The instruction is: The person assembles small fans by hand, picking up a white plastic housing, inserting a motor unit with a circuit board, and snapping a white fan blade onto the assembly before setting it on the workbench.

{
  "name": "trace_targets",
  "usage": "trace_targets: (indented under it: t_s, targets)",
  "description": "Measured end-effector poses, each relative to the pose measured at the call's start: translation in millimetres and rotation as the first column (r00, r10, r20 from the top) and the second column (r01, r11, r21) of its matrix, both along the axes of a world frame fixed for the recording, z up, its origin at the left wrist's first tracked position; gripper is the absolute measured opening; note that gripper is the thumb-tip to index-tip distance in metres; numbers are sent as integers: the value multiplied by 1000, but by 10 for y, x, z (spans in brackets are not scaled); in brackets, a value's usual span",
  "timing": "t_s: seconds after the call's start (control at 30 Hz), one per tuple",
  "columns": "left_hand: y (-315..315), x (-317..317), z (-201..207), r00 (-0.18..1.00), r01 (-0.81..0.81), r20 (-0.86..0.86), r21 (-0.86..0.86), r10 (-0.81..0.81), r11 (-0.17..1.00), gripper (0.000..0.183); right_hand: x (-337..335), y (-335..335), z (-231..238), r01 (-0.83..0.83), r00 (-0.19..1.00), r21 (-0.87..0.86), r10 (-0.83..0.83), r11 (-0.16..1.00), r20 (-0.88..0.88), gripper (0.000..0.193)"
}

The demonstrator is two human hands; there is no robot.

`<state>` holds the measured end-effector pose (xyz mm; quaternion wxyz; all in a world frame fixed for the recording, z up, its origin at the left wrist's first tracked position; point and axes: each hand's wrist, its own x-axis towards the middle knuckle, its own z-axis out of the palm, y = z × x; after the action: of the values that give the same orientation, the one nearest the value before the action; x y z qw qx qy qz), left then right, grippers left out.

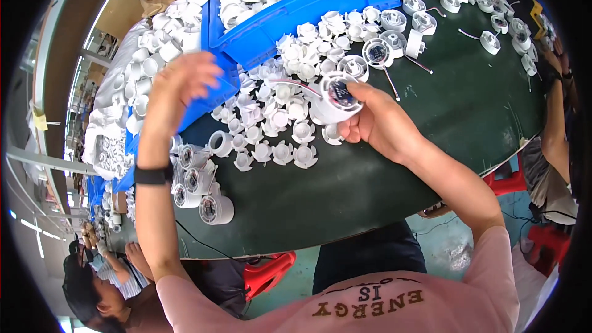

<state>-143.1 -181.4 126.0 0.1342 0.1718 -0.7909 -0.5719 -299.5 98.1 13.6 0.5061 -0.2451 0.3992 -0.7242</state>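
Note:
My right hand (385, 117) grips a round white plastic housing (331, 110) above the table, thumb at its rim. A dark circuit board (340, 93) shows inside the housing, and a thin red-and-white wire (297, 84) trails from it to the left. My left hand (185, 83) is raised by the blue bin, its fingers stretched toward the right and slightly blurred by motion; I see nothing held in it. Small white clip-like caps (282, 153) lie loose below and left of the housing. Beyond it stand several more white housings (377, 53) with boards and wires.
A blue bin (308, 15) full of white parts stands at the back, with white cups (151, 65) heaped at left. Finished-looking cylinders (216, 209) stand on the dark green table (296, 209). Another person's arm (555, 98) is at right; people sit at lower left.

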Motion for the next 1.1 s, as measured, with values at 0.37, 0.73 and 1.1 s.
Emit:
trace_targets:
  t_s: [0.37,0.73,1.1]
  targets:
    - [-1936,-697,-598,778,-105,75,-963,624,246,75,56,95,78,-175,984,45,175,984,-18,64]
    - [-10,-74,-117,953,-303,-214,-674,213,674,62,-38,137,26,-115,993,-69,117,991,22,52]
    - [2360,745,-782,939,-188,-331,-277,90,942,93,635,695,127,-68,767,-107,-17,992,-641,63]
